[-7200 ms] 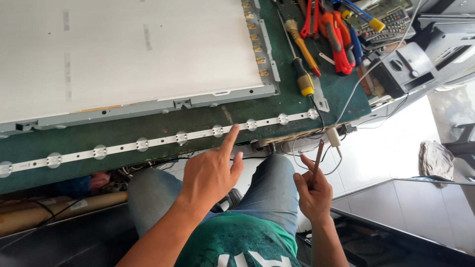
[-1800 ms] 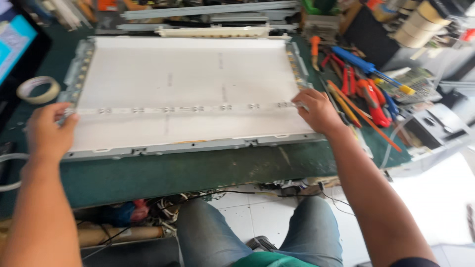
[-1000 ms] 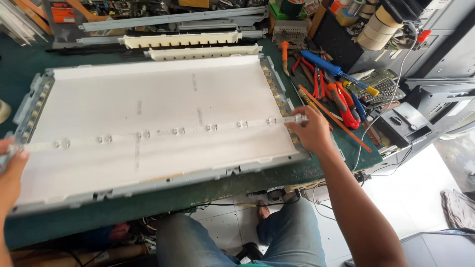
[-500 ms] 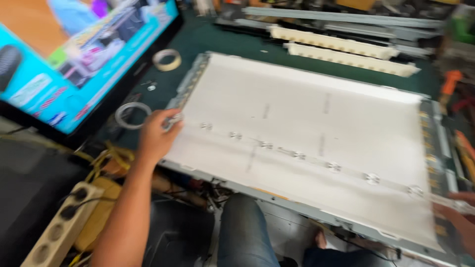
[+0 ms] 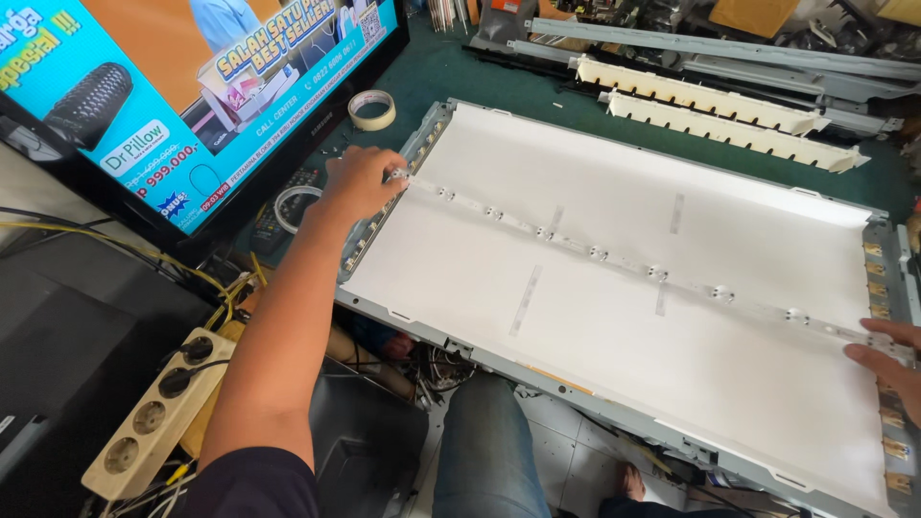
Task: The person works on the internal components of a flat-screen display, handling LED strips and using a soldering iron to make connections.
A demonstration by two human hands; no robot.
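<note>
Now both hands, left hand (image 5: 360,182) and right hand (image 5: 887,360), pinch the LED strip (image 5: 624,264) ends.

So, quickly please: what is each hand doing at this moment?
Left hand: closed on the left end of the LED strip, at the panel's edge.
Right hand: fingers resting on the strip's right end; grip cannot be told.

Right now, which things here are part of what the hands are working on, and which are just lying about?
In use:
left hand
right hand
LED strip
white panel

Lying about:
tape roll
television
power strip
cream plastic bars
</note>
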